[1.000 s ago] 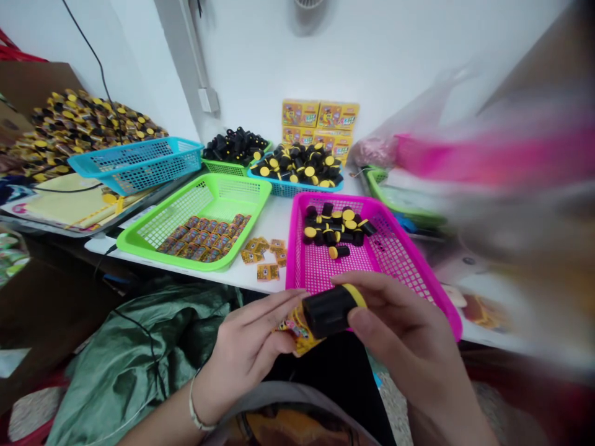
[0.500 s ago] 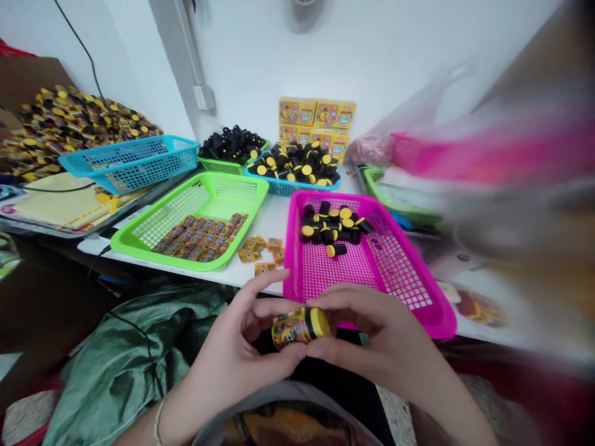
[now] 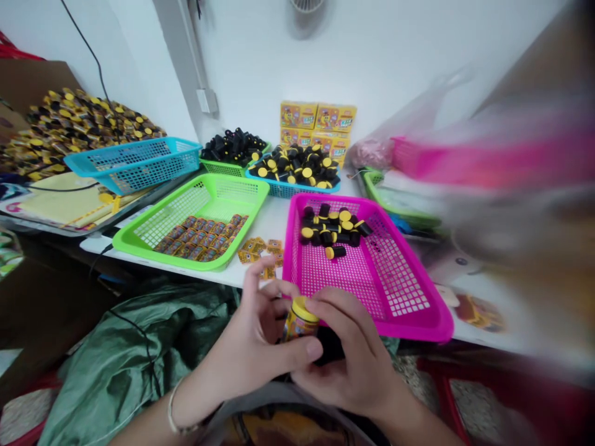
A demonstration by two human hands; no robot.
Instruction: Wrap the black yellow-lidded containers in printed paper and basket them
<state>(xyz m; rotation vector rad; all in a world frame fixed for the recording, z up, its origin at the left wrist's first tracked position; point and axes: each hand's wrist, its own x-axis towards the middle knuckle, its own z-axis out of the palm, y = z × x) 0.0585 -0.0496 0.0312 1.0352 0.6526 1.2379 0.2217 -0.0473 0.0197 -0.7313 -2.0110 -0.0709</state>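
A small canister (image 3: 301,323) with a yellow cap and a printed yellow wrap stands nearly upright between my hands, just in front of the pink basket (image 3: 409,282). My left hand (image 3: 258,347) grips its side, with the thumb across the front and the fingers behind. My right hand (image 3: 346,356) is curled round the other side, its fingertips at the cap; the canister's lower end is hidden. Yellow-capped black canisters (image 3: 332,226) lie in the pink basket. Rows of wrapped canisters (image 3: 202,238) fill the near part of the green basket (image 3: 153,217). Printed labels (image 3: 253,248) lie between the baskets.
Behind stand a blue basket (image 3: 274,188) heaped with capped black canisters and a green basket (image 3: 223,167) of black pieces. Yellow printed boxes (image 3: 318,118) lean on the wall. A large canister pile (image 3: 88,124) and another blue basket (image 3: 139,167) are at left. Blurred plastic (image 3: 511,204) fills the right.
The canister has turned from lying sideways to nearly upright, cap on top. My right hand has rotated and its fingers have shifted onto the cap; my left hand still holds the canister.
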